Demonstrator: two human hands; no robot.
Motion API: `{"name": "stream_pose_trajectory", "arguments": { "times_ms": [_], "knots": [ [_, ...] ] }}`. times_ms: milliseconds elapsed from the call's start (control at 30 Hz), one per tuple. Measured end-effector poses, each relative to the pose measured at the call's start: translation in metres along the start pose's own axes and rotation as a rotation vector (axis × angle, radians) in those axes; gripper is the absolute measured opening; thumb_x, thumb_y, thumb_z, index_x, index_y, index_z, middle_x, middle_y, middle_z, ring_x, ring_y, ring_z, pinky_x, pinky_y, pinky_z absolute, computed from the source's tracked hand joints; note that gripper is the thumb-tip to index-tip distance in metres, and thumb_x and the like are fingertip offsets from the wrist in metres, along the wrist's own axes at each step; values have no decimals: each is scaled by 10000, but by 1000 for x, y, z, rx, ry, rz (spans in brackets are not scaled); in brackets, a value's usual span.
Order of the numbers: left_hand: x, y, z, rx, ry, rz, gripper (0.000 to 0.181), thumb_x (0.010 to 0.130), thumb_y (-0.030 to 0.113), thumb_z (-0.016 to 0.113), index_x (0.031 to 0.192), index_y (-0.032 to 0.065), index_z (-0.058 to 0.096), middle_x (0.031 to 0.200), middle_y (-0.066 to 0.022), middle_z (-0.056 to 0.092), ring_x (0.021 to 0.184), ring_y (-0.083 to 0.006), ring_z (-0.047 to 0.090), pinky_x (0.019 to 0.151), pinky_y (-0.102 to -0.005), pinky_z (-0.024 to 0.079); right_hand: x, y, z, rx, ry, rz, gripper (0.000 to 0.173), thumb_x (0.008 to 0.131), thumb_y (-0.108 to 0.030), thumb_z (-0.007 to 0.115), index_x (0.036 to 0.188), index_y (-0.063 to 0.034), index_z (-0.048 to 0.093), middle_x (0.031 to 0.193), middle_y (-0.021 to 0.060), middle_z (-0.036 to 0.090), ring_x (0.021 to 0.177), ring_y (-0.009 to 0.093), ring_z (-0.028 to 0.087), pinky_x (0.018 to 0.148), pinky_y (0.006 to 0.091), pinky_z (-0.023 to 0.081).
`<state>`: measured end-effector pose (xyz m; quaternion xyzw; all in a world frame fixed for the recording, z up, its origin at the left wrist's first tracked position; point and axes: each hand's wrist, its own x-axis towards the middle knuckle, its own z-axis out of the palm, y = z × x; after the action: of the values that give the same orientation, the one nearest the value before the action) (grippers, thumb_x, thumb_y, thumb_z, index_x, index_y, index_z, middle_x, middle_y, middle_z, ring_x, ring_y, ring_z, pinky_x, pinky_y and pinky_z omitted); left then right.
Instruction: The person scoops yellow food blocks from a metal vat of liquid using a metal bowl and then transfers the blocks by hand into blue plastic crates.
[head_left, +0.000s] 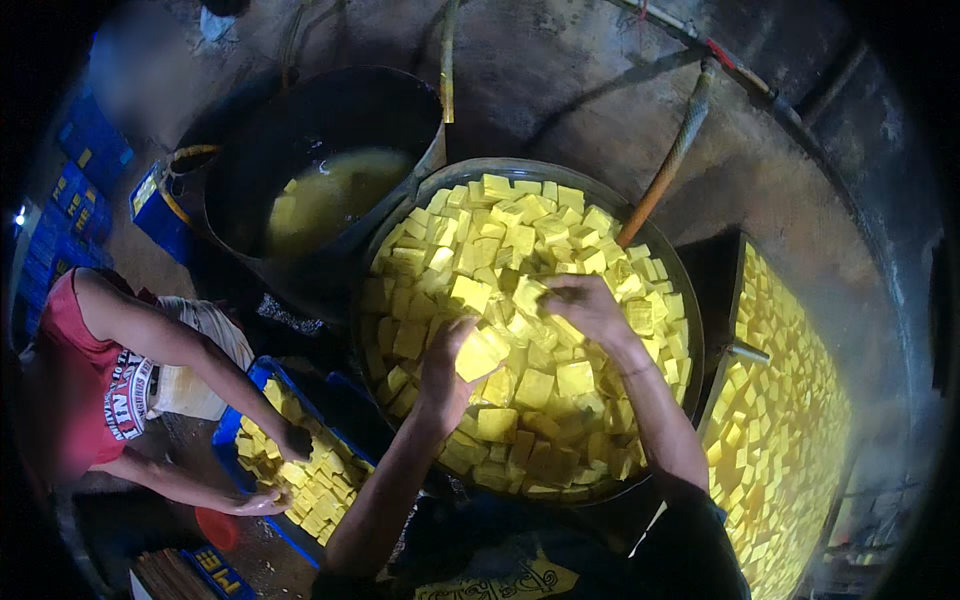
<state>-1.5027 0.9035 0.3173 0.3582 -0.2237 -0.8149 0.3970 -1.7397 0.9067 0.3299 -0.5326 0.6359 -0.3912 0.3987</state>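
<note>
Before me stands a large round metal vat (694, 337) full of yellow tofu blocks (409, 337), many piled above the cloudy liquid. My left hand (444, 379) is over the vat's middle, palm up, with a tofu block (480, 352) resting in its fingers. Just above its fingertips is another block (471, 294); whether they touch it, I cannot tell. Beside it to the right, my right hand (589, 307) grips a tofu block (529, 295) between thumb and fingers. More blocks lie beneath both hands.
A co-worker's hands (296, 442) reach over a blue crate (225, 442) of tofu blocks at left. Behind it stands a dark vat (322, 90) holding liquid. A hose (667, 172) dips into my vat. At right is a rectangular tank (720, 375) of blocks.
</note>
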Motion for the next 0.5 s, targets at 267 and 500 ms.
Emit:
{"name": "stream_pose_trajectory", "arguments": {
  "times_ms": [267, 500],
  "knots": [
    [16, -28, 12, -411, -26, 10, 303, 958, 316, 457, 1105, 86, 589, 1076, -64, 636, 1022, -195, 572, 904, -360, 454, -49, -47, 43, 169, -155, -111, 282, 813, -117, 760, 1035, 32, 671, 928, 44, 673, 829, 85, 622, 729, 221, 511],
    [16, -36, 17, -487, 153, 105, 281, 952, 300, 471, 1099, 92, 591, 1024, -18, 633, 884, -171, 590, 800, -348, 504, -48, -88, 53, -266, -120, -391, 426, 857, -273, 715, 1173, -6, 617, 1030, 118, 668, 955, 226, 635, 877, 326, 492]
  ]
}}
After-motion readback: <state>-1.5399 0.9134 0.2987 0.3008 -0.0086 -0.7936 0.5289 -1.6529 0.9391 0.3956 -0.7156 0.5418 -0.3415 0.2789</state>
